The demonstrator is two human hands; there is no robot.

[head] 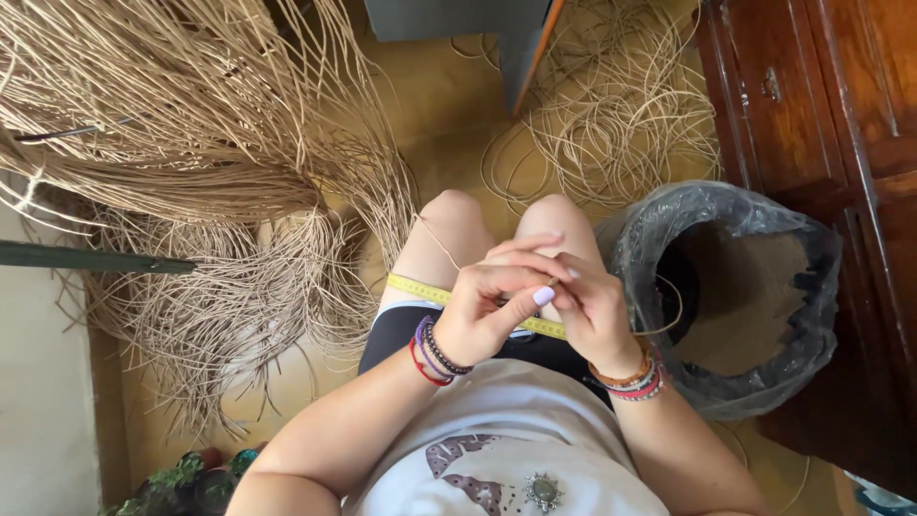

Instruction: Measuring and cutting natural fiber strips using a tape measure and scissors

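My left hand (pixel 492 306) and my right hand (pixel 592 311) meet above my lap, fingers closed together around a thin tan rattan strand (pixel 439 241). The strand runs up and left from the left hand and loops out to the right of my right hand. A yellow measuring tape (pixel 415 287) lies across my thighs under both hands. Bead bracelets circle both wrists. The pinch point itself is hidden by my fingers.
A big heap of tan rattan strands (pixel 191 153) fills the floor at the left. Looser coils (pixel 611 105) lie at the top. A bin lined with a black plastic bag (pixel 755 296) stands at my right, beside a dark wooden cabinet (pixel 841 115).
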